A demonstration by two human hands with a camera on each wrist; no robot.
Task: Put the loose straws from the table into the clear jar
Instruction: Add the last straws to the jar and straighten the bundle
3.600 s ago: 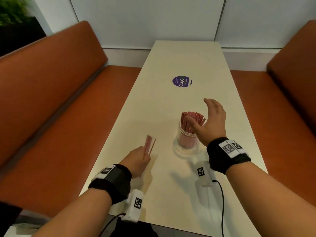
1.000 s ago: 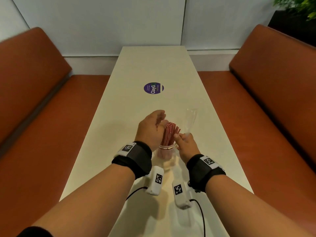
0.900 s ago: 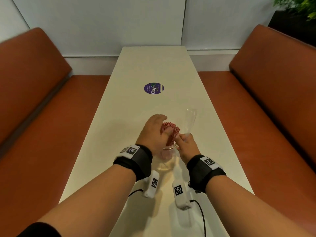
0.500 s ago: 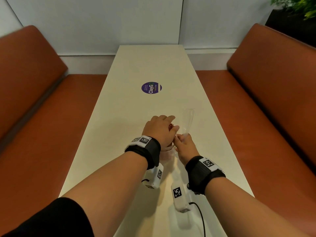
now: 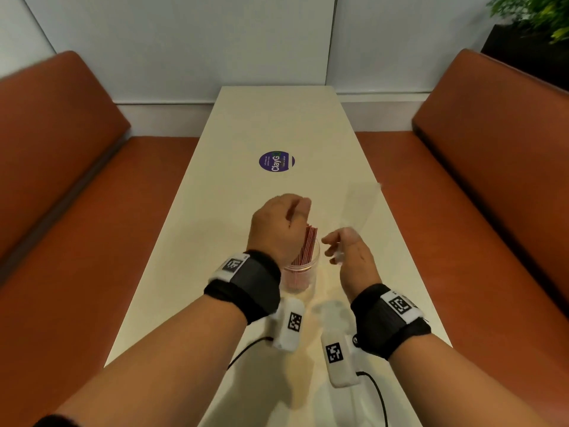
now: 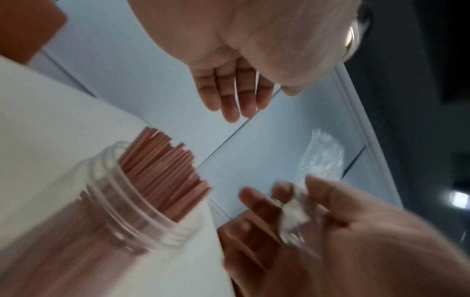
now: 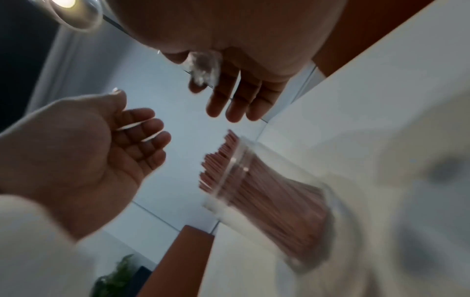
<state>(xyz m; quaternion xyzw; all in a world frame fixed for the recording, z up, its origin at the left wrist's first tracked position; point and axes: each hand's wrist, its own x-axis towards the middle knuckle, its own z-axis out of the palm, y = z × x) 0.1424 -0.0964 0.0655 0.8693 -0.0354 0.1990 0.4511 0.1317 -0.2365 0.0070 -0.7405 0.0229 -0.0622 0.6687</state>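
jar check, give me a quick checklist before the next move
1. Clear jar upright on the table: ok.
2. Straws standing inside the jar: ok.
3. Left hand empty, fingers relaxed above the straws: ok.
4. Right hand free: not ok, it pinches a clear plastic wrapper.
5. No loose straws left on the table: ok in the head view.
6. Jar lid nearby: cannot tell.

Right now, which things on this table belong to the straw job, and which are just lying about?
Part of the job:
- clear jar
- pink straws standing in it
- left hand, empty above the jar

Just there:
- clear plastic wrapper, pinched in the right hand
- purple sticker
- potted plant
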